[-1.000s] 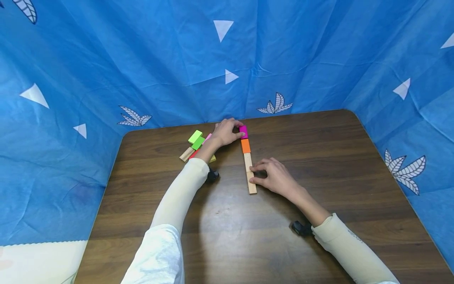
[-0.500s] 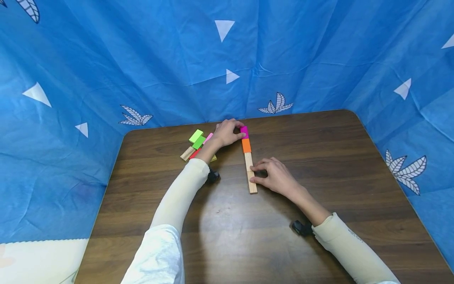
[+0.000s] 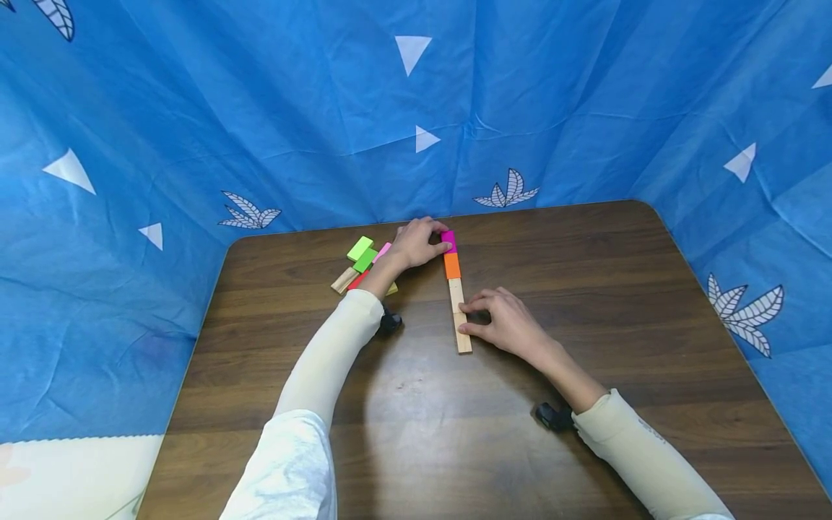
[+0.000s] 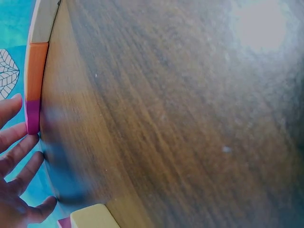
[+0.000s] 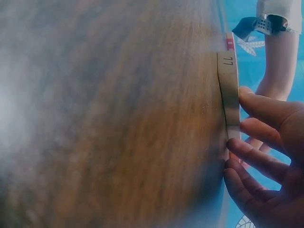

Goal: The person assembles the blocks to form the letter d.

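Observation:
On the table, a row of small rectangular wooden blocks runs toward the person in the head view: a magenta block (image 3: pixel 450 238) at the far end, then an orange block (image 3: pixel 452 266), then two plain wood blocks (image 3: pixel 464 342). My left hand (image 3: pixel 414 244) touches the magenta block from the left with thumb and index finger. In the left wrist view its other fingers spread beside the row's end. My right hand (image 3: pixel 510 323) rests against the right side of the plain blocks, thumb and index fingertips at their edge. Dark marks show on the nearest plain block's end (image 5: pixel 228 64).
Left of the row lies a loose group of blocks, including a lime block (image 3: pixel 360 248), a green block (image 3: pixel 365 261), a natural wood block (image 3: pixel 344 280) and a red block (image 3: pixel 358 279), partly hidden by the left forearm. Blue patterned cloth (image 3: pixel 312 108) hangs behind the brown table (image 3: pixel 585 260).
The head view shifts very slightly. Both hands and the row of blocks hold nearly the same positions.

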The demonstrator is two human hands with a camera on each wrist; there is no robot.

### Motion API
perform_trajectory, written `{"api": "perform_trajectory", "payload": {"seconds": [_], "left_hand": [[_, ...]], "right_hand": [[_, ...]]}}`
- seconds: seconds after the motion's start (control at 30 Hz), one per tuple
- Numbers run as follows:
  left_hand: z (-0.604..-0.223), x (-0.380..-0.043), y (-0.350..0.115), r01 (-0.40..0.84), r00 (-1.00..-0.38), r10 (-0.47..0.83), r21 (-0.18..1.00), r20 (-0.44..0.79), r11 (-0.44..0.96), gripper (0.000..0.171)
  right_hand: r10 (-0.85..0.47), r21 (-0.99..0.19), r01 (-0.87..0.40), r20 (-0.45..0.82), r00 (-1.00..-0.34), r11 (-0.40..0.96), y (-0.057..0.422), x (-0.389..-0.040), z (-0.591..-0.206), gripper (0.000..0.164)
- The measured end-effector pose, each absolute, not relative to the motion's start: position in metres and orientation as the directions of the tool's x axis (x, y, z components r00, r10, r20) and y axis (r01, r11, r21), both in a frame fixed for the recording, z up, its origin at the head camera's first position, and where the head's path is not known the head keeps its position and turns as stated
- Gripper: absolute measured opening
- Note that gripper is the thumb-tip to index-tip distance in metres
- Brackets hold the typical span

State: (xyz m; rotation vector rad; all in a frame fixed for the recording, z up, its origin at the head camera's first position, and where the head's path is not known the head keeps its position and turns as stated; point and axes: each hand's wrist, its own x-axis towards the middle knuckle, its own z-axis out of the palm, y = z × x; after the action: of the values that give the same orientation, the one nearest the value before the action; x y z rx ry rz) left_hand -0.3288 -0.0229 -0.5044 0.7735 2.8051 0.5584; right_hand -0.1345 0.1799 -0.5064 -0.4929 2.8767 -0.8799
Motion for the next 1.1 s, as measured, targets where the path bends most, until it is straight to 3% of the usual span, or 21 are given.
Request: {"api": "perform_trajectory", "payload": {"seconds": [0.4,0.77,1.1], "left_hand": [[-0.482,-0.319,-0.073,0.509,-0.814,0.58,0.449,-0.026,0.735,0.05],[-0.471,-0.28,-0.139,0.508,-0.827,0.555,0.307,-0.087,0.805,0.049],[-0.481,-0.263,-0.143,0.506,-0.828,0.548,0.262,-0.119,0.822,0.059]], "right_hand": [[-0.317,-0.554,-0.261,-0.006,-0.948,0.791,0.179,-0.135,-0.507,0.044],[-0.33,-0.565,-0.274,0.003,-0.944,0.778,0.18,-0.136,-0.506,0.044],[-0.33,-0.571,-0.271,0.0,-0.944,0.775,0.18,-0.134,-0.509,0.044]]}}
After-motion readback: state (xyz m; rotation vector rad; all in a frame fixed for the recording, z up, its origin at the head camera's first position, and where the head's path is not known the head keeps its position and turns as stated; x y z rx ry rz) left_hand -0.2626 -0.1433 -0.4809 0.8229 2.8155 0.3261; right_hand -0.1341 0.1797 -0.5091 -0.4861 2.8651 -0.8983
